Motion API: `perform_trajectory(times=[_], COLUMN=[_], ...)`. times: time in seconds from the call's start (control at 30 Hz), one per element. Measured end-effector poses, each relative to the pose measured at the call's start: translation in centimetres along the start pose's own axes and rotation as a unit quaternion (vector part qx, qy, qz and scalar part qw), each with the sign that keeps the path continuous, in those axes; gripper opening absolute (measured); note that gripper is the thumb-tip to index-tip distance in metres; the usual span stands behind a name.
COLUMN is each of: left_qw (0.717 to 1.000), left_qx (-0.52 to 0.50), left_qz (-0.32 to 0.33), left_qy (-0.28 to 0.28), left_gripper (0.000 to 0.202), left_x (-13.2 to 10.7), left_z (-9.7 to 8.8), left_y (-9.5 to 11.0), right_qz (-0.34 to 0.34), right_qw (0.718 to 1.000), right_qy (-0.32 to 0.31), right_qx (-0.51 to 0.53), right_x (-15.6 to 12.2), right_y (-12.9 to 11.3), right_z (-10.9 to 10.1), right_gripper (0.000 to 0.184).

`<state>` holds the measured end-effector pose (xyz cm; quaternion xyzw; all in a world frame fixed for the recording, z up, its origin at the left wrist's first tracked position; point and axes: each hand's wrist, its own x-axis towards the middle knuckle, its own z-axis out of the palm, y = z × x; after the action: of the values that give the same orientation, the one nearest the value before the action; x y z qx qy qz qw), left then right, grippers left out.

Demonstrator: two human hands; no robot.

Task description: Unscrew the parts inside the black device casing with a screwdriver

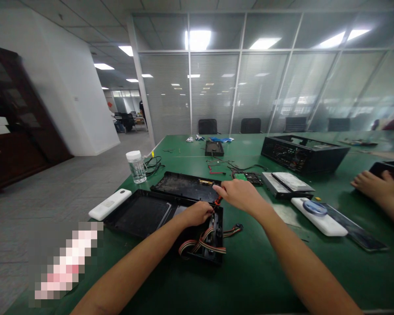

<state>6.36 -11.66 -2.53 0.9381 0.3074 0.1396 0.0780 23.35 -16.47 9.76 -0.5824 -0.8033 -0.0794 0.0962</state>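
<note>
A black plastic casing (138,212) lies open on the green table in front of me, with a second black panel (175,186) just behind it. My right hand (239,194) grips a screwdriver (218,201) with a red and black handle, its shaft slanting down into the casing's right side. Close to that shaft, my left hand (198,213) is closed with its fingertips pinched together; what they hold, if anything, is too small to make out. A striped ribbon of wires (202,245) loops out over the casing's near right edge.
A clear bottle (137,167) and a white device (110,204) stand left. Rightward are a metal drive (287,184), another white device (319,217), a dark panel (357,232) and a black computer case (304,153). Another person's hand (376,183) rests at far right. Loose cables (249,168) lie behind.
</note>
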Motion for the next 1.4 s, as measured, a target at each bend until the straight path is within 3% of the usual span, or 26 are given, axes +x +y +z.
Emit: perform_trajectory(times=[0.1,0.17,0.23,0.33,0.4,0.5,0.57,0.6,0.67,0.77,0.83,0.9,0.97,1.13,1.3,1.4], left_qw=[1.0,1.0,1.0,1.0,0.999,0.993,0.986,0.984,0.98,0.973,0.967,0.966,0.972,0.988,0.977,0.976], left_qx=[0.001,0.001,-0.003,-0.019,-0.025,-0.019,-0.017,-0.018,-0.022,-0.021,-0.016,-0.008,0.001,0.06,0.094,0.099], left_qz=[0.007,0.014,0.016,0.0,-0.031,-0.083,-0.101,-0.106,-0.12,-0.146,-0.165,-0.178,-0.174,-0.142,-0.134,-0.118], left_qy=[0.008,0.01,0.012,0.012,-0.009,-0.086,-0.132,-0.145,-0.159,-0.179,-0.192,-0.189,-0.156,-0.028,-0.135,-0.153], left_gripper=[0.017,0.017,0.017,0.016,0.016,0.012,0.013,0.016,0.022,0.03,0.034,0.035,0.029,0.019,0.024,0.016], left_x=[-0.1,-0.1,-0.1,-0.2,-0.6,-1.3,-1.7,-1.8,-1.9,-1.9,-2.1,-2.4,-2.7,-2.0,-0.2,0.3], left_z=[0.0,-0.2,-0.6,-1.8,-2.9,-4.1,-4.4,-4.5,-4.4,-4.6,-5.1,-6.1,-7.2,-8.3,-5.9,-5.0], left_y=[0.0,0.0,-0.1,-0.8,-1.8,-3.5,-4.4,-4.7,-5.0,-5.0,-4.9,-5.0,-5.4,-7.0,-8.2,-8.3], right_qz=[-0.044,-0.059,-0.019,0.087,0.117,0.08,0.035,0.011,-0.042,-0.147,-0.213,-0.238,-0.221,-0.18,-0.156,-0.121], right_qw=[0.991,0.963,0.908,0.783,0.714,0.675,0.684,0.705,0.776,0.891,0.925,0.946,0.964,0.981,0.984,0.989], right_qy=[-0.011,-0.049,-0.073,0.001,0.026,0.005,0.004,0.004,-0.003,-0.025,-0.037,-0.046,-0.039,-0.021,-0.016,0.001], right_qx=[0.122,0.259,0.412,0.616,0.69,0.734,0.728,0.71,0.629,0.43,0.312,0.215,0.14,0.063,0.08,0.09], right_x=[0.3,-0.1,-0.9,-2.4,-3.2,-3.5,-3.4,-3.4,-3.8,-5.8,-8.0,-10.5,-12.8,-16.2,-18.1,-18.8], right_y=[2.6,5.1,7.6,10.6,11.6,11.2,9.8,8.9,6.5,2.2,-0.5,-2.5,-3.7,-3.6,-2.7,-2.6], right_z=[0.9,2.4,4.4,7.6,9.1,10.1,10.0,9.8,9.1,7.7,7.1,7.0,7.4,8.8,9.6,10.1], right_gripper=[0.049,0.047,0.047,0.045,0.036,0.028,0.022,0.02,0.017,0.006,0.01,0.019,0.029,0.029,0.023,0.024])
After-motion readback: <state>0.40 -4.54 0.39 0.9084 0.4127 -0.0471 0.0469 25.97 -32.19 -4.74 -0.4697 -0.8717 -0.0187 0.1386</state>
